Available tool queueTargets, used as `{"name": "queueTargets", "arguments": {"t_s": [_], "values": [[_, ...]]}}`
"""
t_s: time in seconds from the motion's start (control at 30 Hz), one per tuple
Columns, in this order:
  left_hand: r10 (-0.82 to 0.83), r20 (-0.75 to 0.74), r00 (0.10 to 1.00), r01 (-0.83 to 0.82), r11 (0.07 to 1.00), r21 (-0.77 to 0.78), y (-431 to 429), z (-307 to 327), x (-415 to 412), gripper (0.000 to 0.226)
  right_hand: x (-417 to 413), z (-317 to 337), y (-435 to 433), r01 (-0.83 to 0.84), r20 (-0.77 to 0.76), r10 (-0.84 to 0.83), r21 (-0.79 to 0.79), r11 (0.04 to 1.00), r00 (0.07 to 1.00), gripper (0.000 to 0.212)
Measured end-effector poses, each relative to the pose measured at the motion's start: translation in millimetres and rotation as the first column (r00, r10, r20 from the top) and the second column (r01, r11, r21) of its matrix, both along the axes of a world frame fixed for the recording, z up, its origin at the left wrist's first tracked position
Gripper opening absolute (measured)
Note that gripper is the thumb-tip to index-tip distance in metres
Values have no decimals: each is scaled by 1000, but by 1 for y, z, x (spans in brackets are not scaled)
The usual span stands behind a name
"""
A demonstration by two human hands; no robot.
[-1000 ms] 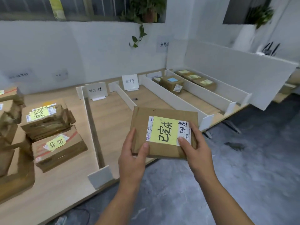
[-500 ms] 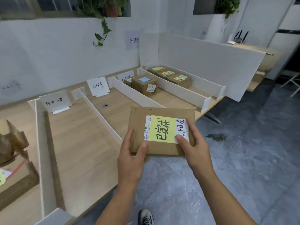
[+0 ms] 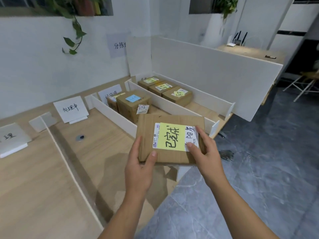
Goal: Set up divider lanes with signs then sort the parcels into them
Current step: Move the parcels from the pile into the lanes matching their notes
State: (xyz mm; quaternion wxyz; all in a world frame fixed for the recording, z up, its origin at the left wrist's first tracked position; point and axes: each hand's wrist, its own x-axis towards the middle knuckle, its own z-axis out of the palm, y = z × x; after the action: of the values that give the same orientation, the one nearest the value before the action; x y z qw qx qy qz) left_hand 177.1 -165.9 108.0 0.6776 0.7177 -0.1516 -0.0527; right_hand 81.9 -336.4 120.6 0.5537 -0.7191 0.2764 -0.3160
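I hold a flat brown parcel (image 3: 170, 157) with a yellow note in both hands, above the front end of the lane that has a box with a blue note (image 3: 133, 104). My left hand (image 3: 139, 168) grips its near left corner, thumb on top. My right hand (image 3: 205, 154) grips its right edge, thumb on the white label. White dividers (image 3: 112, 111) split the wooden table (image 3: 34, 195) into lanes. Signs (image 3: 70, 108) stand at the lane heads. The far right lane holds three parcels (image 3: 177, 94) with yellow notes.
A tall white board (image 3: 215, 75) closes the table's right side. The table's front edge runs diagonally below my hands, with grey floor (image 3: 259, 187) beyond it. A small round hole (image 3: 80, 137) sits in the middle lane. A folding chair (image 3: 303, 85) stands at far right.
My view has swung right and closer to the right-hand lanes; the parcel stack on the left has left the frame. The parcel stays in both hands, now nearer the blue-note lane.
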Motion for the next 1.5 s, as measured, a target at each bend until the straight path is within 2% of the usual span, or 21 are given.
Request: {"name": "queueTargets", "arguments": {"t_s": [0.13,0.3,0.5,0.77,0.93,1.13,1.27,1.5], "values": [[20,-29,999,-20,1000,7,-36,-1,33,64,30,2,-37,-44,-11,44,4,999,999,54],[58,-57,997,-57,998,13,-89,-14,79,65,88,-7,-96,-104,-108,103,-5,995,989,55],[185,-98,978,-178,981,76,-168,-42,137,67,178,-27,-183,-242,-84,245,39,969,966,51],[470,-163,867,-435,875,212,-253,-64,190,67,287,-59,-270,-519,-234,527,100,849,817,47],[556,-228,799,-482,820,310,-273,-88,216,65,334,-88,-292,-599,-344,602,127,791,721,49],[605,-262,752,-482,776,406,-272,-117,245,68,373,-129,-289,-669,-367,664,135,731,652,54],[611,-289,737,-458,766,450,-268,-133,262,70,390,-155,-290,-679,-375,680,159,717,630,56],[629,-245,738,-467,738,488,-270,-142,280,69,413,-161,-290,-695,-353,709,190,694,611,58]]}}
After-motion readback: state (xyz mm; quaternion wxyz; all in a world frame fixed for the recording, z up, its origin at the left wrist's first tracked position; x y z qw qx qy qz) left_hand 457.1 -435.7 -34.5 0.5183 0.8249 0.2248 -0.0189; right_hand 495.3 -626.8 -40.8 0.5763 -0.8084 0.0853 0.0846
